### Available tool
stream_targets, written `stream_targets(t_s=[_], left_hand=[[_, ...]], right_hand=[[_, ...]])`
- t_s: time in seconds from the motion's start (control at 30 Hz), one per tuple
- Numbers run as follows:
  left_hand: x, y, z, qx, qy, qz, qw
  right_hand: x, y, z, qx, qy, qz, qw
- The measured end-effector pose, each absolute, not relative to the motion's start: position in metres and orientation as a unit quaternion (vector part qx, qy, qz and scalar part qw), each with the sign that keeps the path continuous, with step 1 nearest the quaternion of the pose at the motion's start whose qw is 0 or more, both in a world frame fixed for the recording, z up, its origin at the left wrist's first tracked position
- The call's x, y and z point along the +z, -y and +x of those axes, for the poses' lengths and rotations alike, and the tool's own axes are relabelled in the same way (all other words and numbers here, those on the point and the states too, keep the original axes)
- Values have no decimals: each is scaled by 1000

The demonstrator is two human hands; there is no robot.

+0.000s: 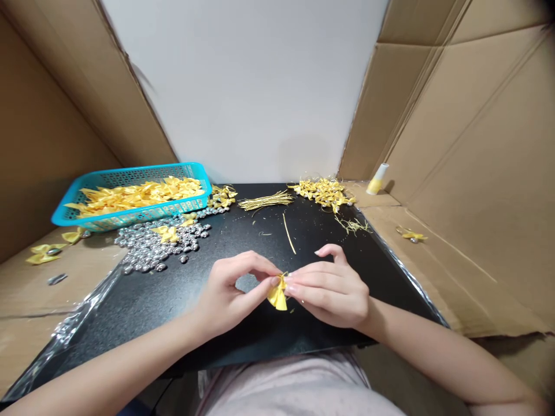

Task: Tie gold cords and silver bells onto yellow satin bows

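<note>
A yellow ribbon bow (278, 296) is held between my two hands, low over the front of the black table (243, 341). My left hand (238, 292) pinches its upper left side between thumb and index finger. From the other side, the fingertips of my right hand (332, 289) close on the bow, with the index finger raised and bent. A thin gold tie (284, 275) shows at the top of the bow; its ends are partly hidden by my fingers. One loose gold twist tie (289, 234) lies on the table beyond my hands.
At the left stands a blue basket (130, 222) of yellow bows, with a heap of silver beads (160, 248) before it. A bundle of gold ties (266, 200) lies at the back, beside a pile of bows with beads (323, 192). Cut scraps (353, 225) and a white cone (377, 179) are at right. Cardboard walls flank the table.
</note>
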State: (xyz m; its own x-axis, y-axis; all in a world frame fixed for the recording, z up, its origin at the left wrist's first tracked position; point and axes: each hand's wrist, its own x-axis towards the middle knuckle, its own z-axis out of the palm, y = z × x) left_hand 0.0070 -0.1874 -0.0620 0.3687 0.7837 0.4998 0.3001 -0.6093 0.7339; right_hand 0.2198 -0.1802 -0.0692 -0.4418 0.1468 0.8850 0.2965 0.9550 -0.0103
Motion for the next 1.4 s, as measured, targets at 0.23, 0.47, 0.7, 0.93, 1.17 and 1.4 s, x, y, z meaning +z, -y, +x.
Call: stream_targets(t_s=[0.23, 0.47, 0.7, 0.93, 1.17, 1.4], left_hand=[[-67, 190, 12, 461, -369, 691, 417], [-65, 193, 13, 452, -344, 709, 419], [-69, 194, 14, 458, -342, 715, 403], [-68, 200, 15, 500, -300, 752, 307], [-63, 197, 19, 525, -212, 806, 171], [-67, 195, 16, 527, -231, 793, 199]], right_hand=[[-62, 186, 225, -92, 861, -137, 481], [-57, 190, 227, -118, 873, -125, 456], [-54, 192, 228, -132, 870, -117, 461], [-52, 192, 228, -141, 870, -107, 461], [-60, 191, 223, -145, 849, -121, 494], [-61, 189, 221, -121, 835, -131, 520]])
